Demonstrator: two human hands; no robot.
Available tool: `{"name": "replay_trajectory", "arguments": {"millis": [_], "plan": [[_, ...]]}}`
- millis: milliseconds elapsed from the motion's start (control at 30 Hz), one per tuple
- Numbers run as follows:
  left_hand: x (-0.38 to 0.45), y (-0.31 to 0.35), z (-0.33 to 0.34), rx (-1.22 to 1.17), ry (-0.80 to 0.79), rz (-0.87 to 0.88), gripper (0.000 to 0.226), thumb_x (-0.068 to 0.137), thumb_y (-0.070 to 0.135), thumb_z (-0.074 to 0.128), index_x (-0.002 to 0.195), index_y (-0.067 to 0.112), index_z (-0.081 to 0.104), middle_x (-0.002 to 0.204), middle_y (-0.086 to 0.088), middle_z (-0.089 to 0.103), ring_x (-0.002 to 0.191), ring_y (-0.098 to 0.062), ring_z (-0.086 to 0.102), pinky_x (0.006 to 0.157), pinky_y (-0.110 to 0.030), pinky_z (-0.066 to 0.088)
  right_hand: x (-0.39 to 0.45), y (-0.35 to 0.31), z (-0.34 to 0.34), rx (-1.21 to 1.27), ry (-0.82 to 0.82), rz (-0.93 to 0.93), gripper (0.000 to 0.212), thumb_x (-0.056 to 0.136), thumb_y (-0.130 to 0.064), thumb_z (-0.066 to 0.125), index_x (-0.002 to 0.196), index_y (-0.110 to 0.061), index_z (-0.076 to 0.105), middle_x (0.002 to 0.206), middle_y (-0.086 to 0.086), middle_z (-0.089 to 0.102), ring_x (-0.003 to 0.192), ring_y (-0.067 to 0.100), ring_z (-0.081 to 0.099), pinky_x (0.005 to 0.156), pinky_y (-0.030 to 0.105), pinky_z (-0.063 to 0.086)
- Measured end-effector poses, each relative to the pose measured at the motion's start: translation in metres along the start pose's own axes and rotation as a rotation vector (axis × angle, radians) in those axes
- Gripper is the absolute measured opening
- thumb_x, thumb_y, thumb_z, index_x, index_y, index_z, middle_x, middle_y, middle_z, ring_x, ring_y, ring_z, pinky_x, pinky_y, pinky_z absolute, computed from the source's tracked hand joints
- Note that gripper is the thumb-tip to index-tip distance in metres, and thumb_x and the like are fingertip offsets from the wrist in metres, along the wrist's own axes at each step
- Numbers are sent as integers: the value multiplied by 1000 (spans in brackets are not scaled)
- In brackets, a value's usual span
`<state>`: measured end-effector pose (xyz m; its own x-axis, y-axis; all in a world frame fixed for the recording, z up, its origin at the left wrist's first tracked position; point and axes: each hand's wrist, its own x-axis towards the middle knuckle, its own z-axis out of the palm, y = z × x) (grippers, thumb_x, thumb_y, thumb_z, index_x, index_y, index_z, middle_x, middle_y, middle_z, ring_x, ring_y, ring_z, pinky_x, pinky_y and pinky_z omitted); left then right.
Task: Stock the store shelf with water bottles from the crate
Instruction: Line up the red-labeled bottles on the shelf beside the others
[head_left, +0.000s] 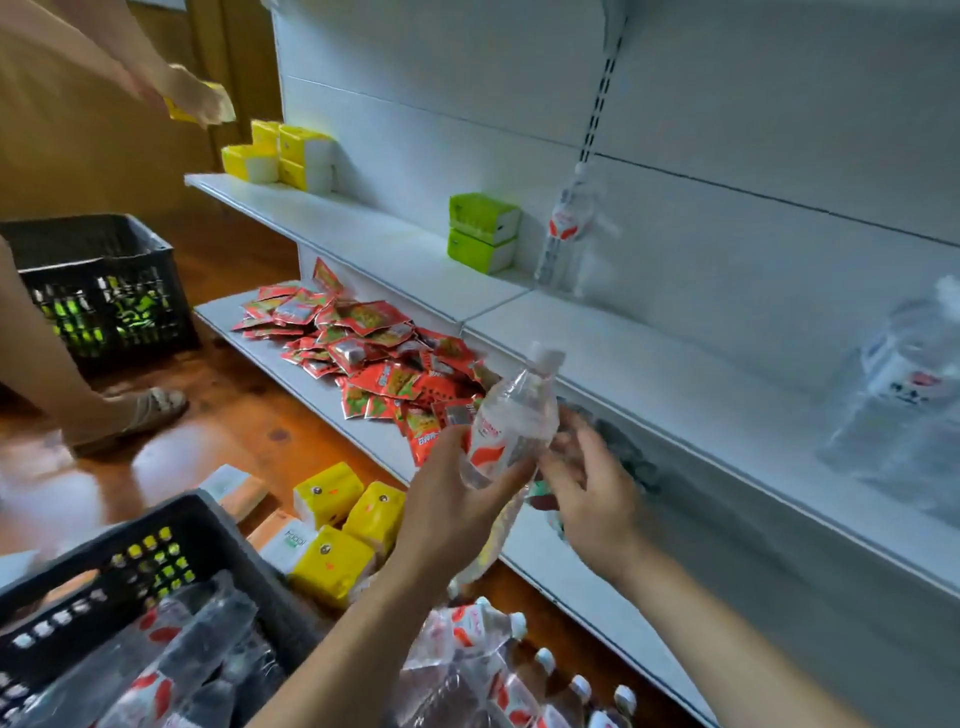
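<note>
You are in the transfer step: one bottle is out of the crate and on its way to the shelf, not yet placed.

Nearest to you, the black crate sits at lower left with more water bottles lying in it, below and behind your wrists. A further group of bottles lies on the floor under your forearms.

Your left hand grips the water bottle. Its fingers are curled round the lower half of the body, with the thumb across the near side. The bottle tilts up and to the right, so the cap points away from the fingers toward the shelf edge. The red-and-white label sits just above the gripping fingers.

Your right hand holds nothing. Its fingers are spread and relaxed, just beside the bottle's right flank; whether the fingertips touch the plastic cannot be told.

Beyond the fingers, the middle shelf offers bare white surface directly ahead of the cap. One bottle already stands upright farther back, next to two green packs. A blurred bottle shape shows at far right.

The next move probably calls for turning the bottle upright, lifting it over the shelf lip and setting it on its base. Use the right hand to steady it. A tilted release risks a topple.
</note>
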<state>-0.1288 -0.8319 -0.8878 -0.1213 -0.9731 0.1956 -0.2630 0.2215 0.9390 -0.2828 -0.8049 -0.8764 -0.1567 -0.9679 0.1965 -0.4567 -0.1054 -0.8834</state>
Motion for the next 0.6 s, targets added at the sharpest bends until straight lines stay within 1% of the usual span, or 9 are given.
{"name": "replay_trajectory", "arguments": {"millis": [67, 100, 133, 200, 233, 333, 367, 467, 600], "plan": [[28, 20, 20, -37, 9, 22, 46, 77, 60, 75, 108, 31, 55, 96, 14, 67, 87, -3, 64, 72, -28, 51, 10, 6, -15, 19, 45, -19, 48, 90, -42, 52, 134, -57, 43, 123, -20, 65, 114, 10, 64, 96, 51, 52], [42, 29, 31, -46, 25, 28, 46, 77, 58, 77, 106, 30, 55, 94, 13, 66, 85, -4, 64, 72, -29, 52, 14, 8, -21, -10, 67, -35, 53, 89, -38, 53, 136, -57, 40, 124, -19, 64, 114, 9, 63, 96, 48, 53], [56, 40, 41, -43, 44, 33, 45, 76, 55, 78, 103, 29, 54, 90, 12, 65, 81, -3, 63, 68, -26, 50, 20, 10, -26, -58, 100, -52, 57, 89, -38, 58, 137, -57, 37, 126, -19, 64, 114, 7, 63, 95, 42, 55], [85, 59, 63, -9, 80, 44, 43, 75, 52, 80, 97, 28, 52, 82, 11, 61, 72, 2, 59, 58, -17, 43, 37, 13, -34, -168, 197, -88, 70, 87, -44, 70, 144, -51, 29, 132, -17, 61, 114, 4, 62, 91, 24, 54], [99, 69, 74, 3, 93, 54, 43, 74, 52, 81, 94, 28, 51, 80, 11, 61, 70, 3, 58, 57, -16, 42, 49, 14, -37, -220, 250, -104, 79, 84, -46, 73, 148, -45, 26, 135, -14, 59, 116, 5, 61, 89, 20, 52], [138, 89, 102, -1, 121, 81, 45, 70, 53, 83, 89, 30, 49, 79, 12, 64, 70, 8, 59, 58, -13, 44, 92, 15, -52, -296, 383, -118, 92, 82, -41, 76, 155, -35, 20, 138, -4, 58, 119, 14, 60, 91, 31, 52], [150, 94, 109, 0, 130, 90, 46, 70, 54, 84, 89, 31, 48, 79, 13, 64, 70, 8, 60, 59, -12, 45, 107, 15, -59, -303, 403, -108, 94, 82, -38, 77, 156, -33, 19, 137, -2, 59, 117, 16, 61, 91, 33, 52], [185, 100, 126, -18, 124, 117, 51, 68, 56, 85, 96, 32, 49, 83, 14, 65, 75, 6, 62, 65, -16, 49, 149, 20, -75, -335, 377, -71, 98, 81, -32, 77, 157, -29, 14, 134, 1, 62, 114, 20, 64, 91, 35, 52], [220, 83, 147, -89, 116, 129, 54, 70, 51, 86, 103, 31, 48, 87, 16, 64, 78, 9, 60, 59, -5, 42, 192, 38, -84, -331, 358, -81, 96, 82, -31, 75, 156, -32, 14, 130, 2, 65, 112, 22, 64, 90, 40, 53]]}}
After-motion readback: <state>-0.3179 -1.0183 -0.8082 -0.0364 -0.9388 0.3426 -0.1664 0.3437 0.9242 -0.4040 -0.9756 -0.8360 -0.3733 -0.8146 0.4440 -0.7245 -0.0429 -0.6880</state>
